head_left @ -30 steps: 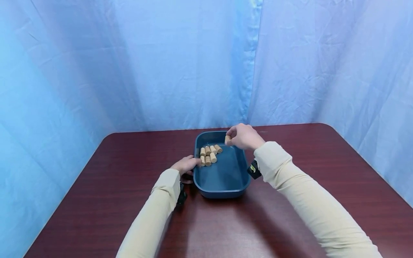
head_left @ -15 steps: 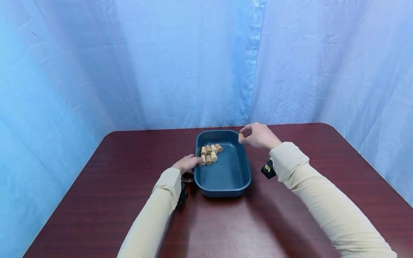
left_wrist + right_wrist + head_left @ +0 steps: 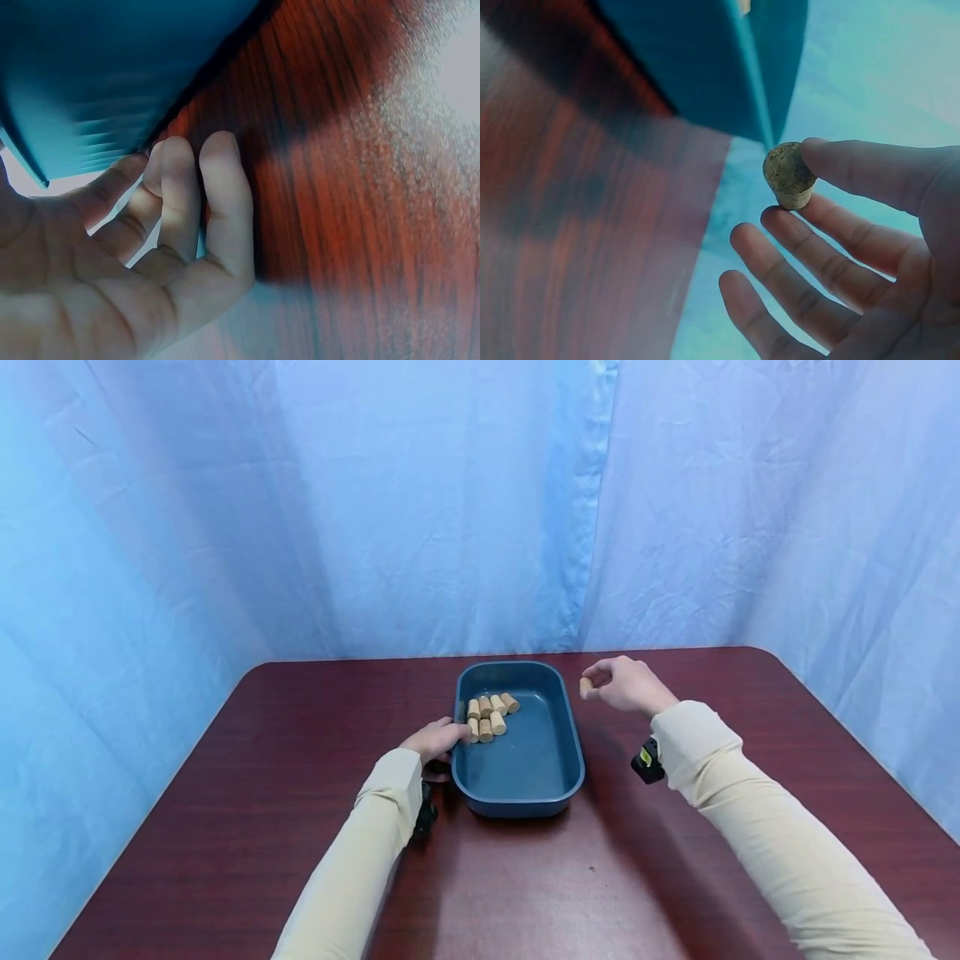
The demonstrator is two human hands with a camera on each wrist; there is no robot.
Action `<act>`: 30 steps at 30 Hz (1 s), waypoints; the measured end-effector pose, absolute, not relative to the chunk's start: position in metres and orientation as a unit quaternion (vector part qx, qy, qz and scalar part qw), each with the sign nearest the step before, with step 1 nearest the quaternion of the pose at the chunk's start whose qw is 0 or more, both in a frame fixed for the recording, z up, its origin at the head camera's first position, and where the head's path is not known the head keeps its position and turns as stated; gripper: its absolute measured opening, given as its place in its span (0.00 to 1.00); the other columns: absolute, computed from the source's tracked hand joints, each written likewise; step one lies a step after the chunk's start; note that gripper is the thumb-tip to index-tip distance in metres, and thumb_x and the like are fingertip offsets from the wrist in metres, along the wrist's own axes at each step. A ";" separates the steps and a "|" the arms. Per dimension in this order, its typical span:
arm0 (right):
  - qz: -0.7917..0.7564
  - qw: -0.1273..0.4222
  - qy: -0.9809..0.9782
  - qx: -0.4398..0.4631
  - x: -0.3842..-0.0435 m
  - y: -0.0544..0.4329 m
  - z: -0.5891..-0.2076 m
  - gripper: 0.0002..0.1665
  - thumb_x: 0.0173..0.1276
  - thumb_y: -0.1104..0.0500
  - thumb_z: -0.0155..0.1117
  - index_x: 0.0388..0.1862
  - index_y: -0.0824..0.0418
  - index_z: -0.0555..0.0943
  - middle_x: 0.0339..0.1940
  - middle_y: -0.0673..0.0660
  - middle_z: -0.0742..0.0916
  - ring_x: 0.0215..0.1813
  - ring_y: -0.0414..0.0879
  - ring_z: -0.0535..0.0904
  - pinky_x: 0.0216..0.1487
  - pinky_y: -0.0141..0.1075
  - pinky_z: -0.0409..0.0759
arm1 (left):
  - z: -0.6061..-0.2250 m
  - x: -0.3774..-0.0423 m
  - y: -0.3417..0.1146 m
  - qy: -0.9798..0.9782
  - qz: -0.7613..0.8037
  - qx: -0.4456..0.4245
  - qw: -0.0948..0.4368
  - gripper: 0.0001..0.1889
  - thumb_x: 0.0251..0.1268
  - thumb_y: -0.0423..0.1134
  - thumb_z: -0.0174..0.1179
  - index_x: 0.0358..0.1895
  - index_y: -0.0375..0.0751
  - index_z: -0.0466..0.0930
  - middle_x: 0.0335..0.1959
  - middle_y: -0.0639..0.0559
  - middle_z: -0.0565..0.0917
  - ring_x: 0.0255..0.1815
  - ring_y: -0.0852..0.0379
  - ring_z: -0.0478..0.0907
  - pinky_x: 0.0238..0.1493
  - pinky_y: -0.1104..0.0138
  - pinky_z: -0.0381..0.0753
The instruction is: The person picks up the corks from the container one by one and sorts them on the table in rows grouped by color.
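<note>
Just right of the deep blue tray (image 3: 517, 768), my right hand (image 3: 628, 683) pinches a tapered cork stopper (image 3: 586, 686) between thumb and fingertips. The right wrist view shows that cork (image 3: 787, 171) end-on, with the other fingers spread loosely below it. My left hand (image 3: 433, 742) holds the tray's left side, its thumb over the rim. Seen from the left wrist, bent fingers (image 3: 178, 180) lie by the tray's outer wall (image 3: 127, 67), close to the tabletop. Inside the tray, several corks (image 3: 487, 718) lie bunched in two rows against the left wall.
The tray stands on a dark red-brown wooden table (image 3: 315, 718), near its far edge. Pale blue curtains (image 3: 420, 510) hang behind and on both sides. A small dark speck (image 3: 592, 868) lies on the table in front of the tray.
My right hand has carried the cork rightward, from over the tray's far right corner to outside its right rim. The left hand and the corks in the tray have stayed put.
</note>
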State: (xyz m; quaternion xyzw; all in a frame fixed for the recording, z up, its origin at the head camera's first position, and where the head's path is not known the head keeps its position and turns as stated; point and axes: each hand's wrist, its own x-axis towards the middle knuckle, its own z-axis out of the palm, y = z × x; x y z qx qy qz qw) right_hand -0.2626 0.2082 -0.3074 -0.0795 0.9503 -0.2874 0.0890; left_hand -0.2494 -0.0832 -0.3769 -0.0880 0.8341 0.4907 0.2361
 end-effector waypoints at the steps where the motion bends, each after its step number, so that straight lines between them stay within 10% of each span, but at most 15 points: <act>1: -0.287 0.091 0.950 -0.080 -0.263 0.210 -0.309 0.23 0.74 0.60 0.59 0.63 0.71 0.77 0.56 0.67 0.84 0.54 0.60 0.78 0.56 0.52 0.75 | -0.377 -0.249 -0.083 0.834 0.490 -0.087 0.237 0.35 0.58 0.42 0.51 0.73 0.41 0.65 0.61 0.41 0.75 0.48 0.46 0.78 0.38 0.56 0.82; 30: -0.262 0.118 0.957 -0.041 -0.277 0.225 -0.366 0.21 0.70 0.64 0.61 0.60 0.72 0.79 0.51 0.69 0.83 0.53 0.62 0.78 0.58 0.56 0.77 | -0.379 -0.246 -0.080 0.834 0.493 -0.081 0.234 0.37 0.57 0.40 0.52 0.75 0.40 0.63 0.66 0.39 0.73 0.53 0.44 0.78 0.42 0.53 0.83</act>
